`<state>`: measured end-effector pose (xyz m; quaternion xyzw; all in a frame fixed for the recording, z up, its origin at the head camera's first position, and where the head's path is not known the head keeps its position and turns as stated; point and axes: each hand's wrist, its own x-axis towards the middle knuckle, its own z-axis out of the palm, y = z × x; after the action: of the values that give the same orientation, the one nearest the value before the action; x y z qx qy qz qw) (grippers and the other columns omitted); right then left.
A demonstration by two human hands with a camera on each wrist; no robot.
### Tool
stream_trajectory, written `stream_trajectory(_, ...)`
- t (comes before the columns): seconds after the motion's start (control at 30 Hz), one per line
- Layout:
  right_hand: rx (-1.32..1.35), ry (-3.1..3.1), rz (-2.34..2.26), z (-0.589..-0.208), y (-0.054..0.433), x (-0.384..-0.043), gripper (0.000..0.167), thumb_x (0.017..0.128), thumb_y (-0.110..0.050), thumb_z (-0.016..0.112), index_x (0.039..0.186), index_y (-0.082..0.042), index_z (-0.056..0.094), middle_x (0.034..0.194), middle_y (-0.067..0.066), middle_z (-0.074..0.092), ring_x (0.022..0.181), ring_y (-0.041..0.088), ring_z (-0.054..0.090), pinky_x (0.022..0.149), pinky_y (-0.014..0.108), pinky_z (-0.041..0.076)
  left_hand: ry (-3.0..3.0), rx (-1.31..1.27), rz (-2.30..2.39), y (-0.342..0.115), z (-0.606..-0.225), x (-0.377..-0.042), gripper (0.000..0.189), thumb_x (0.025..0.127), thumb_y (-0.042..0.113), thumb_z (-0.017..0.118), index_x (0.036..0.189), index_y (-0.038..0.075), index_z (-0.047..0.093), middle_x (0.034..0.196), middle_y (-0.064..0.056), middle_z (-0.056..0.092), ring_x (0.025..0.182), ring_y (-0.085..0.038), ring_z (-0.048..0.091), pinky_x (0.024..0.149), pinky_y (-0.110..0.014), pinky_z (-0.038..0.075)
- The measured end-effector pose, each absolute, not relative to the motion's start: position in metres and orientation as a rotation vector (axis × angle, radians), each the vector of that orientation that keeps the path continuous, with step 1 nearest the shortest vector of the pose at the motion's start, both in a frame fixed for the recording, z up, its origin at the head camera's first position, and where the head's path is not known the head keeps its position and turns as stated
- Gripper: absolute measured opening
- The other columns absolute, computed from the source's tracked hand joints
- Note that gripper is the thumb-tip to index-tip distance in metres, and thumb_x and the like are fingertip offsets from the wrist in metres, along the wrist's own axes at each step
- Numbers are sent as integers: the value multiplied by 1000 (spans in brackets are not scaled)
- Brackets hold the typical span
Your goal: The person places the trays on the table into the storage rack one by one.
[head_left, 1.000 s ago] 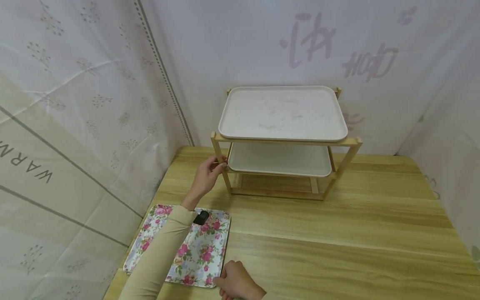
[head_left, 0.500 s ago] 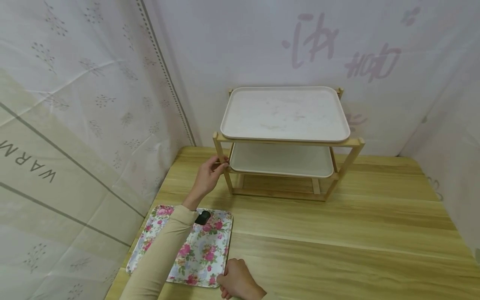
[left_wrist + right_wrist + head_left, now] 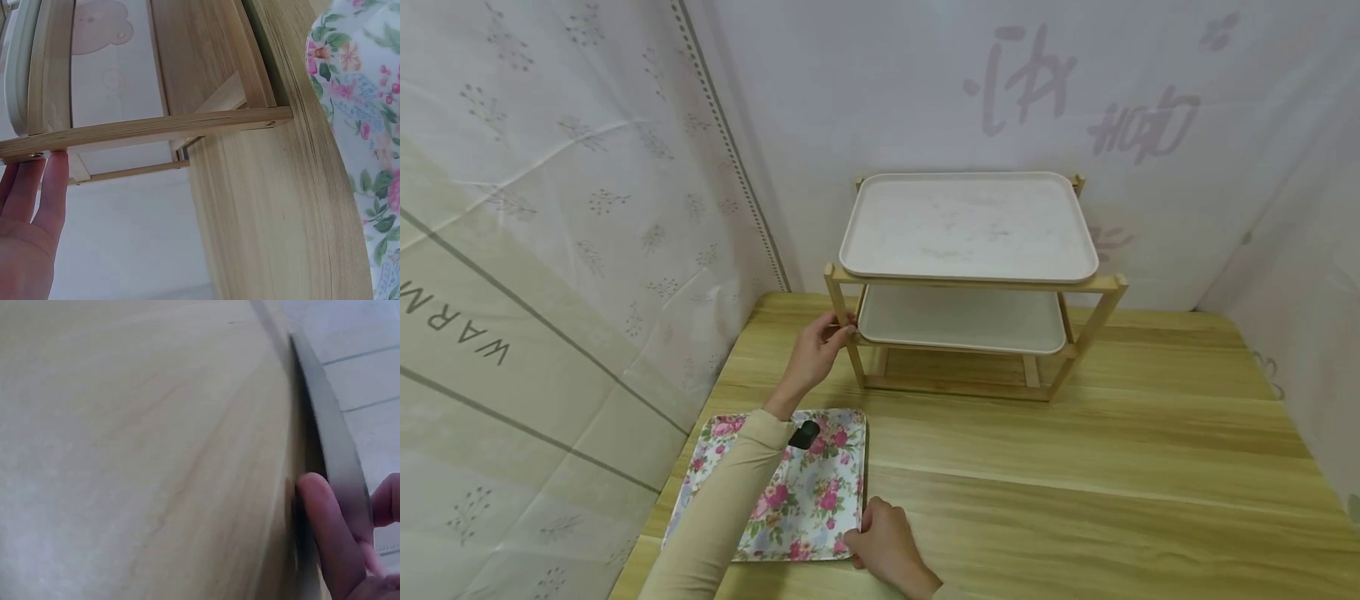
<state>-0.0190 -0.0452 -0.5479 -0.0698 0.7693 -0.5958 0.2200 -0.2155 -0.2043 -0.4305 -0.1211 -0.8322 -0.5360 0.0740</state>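
Note:
My left hand (image 3: 808, 354) grips the left front post of a wooden two-tier rack (image 3: 955, 386). In the left wrist view, fingers (image 3: 52, 194) of that hand lie against the post (image 3: 156, 128). A white tray (image 3: 970, 225) sits on the rack's top tier, and a second pale tray (image 3: 962, 318) on the tier below. At the front left is a floral tray (image 3: 808, 508), partly hidden by my left forearm. My right hand (image 3: 891, 546) pinches its near right corner. The right wrist view shows the tray's edge (image 3: 337, 450) between thumb and fingers, lifted off the table there.
The wood-grain table (image 3: 1112, 467) extends to the right of the floral tray and in front of the rack. Printed cloth walls (image 3: 572, 275) enclose the left, back and right. A small black device (image 3: 805, 434) is worn at my left wrist.
My right hand has moved slightly away from me and to the right, and the floral tray's near edge has risen and swung with it. The left hand stays on the rack post.

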Motion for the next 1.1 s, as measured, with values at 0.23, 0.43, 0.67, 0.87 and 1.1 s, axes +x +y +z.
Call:
stream_trajectory(0.23, -55, 1730, -1870, -550, -33, -33, 42, 79, 7, 57, 118, 9, 43, 81, 12, 58, 56, 21, 65, 53, 36, 60, -2519, -364, -1586, -203, -430, -216, 28, 98, 11, 55, 121, -6, 60, 116, -24, 66, 106, -37, 65, 89, -49, 56)
stream_trajectory(0.43, -40, 1492, -2000, -549, -18, -43, 49, 80, 14, 48, 128, 15, 35, 102, 25, 60, 80, 30, 68, 63, 43, 61, -2512, -344, -1612, -203, -431, -216, 28, 99, 13, 56, 121, -2, 61, 117, -24, 65, 108, -37, 65, 90, -50, 55)
stream_trajectory(0.67, -41, 1433, -2042, -549, -3, -49, 50, 81, 13, 47, 130, 17, 33, 106, 28, 58, 84, 33, 68, 69, 47, 61, -2534, -329, -1584, -204, -431, -215, 26, 98, 19, 57, 120, 6, 63, 117, -17, 67, 107, -31, 66, 89, -43, 57)
stream_trajectory(0.87, -71, 1444, -2044, -548, 11, -51, 53, 82, 12, 47, 132, 18, 31, 109, 29, 59, 85, 34, 69, 70, 47, 61, -2526, -318, -1594, -203, -430, -215, 27, 98, 17, 57, 120, 2, 62, 117, -21, 66, 107, -34, 66, 89, -46, 56)
stream_trajectory(1.1, -105, 1480, -2049, -546, 30, -53, 53, 86, 10, 46, 134, 20, 28, 111, 28, 60, 84, 33, 69, 70, 48, 61, -2530, -323, -1615, -196, -409, -205, 28, 98, 6, 55, 121, -9, 58, 118, -29, 63, 109, -41, 63, 91, -51, 55)
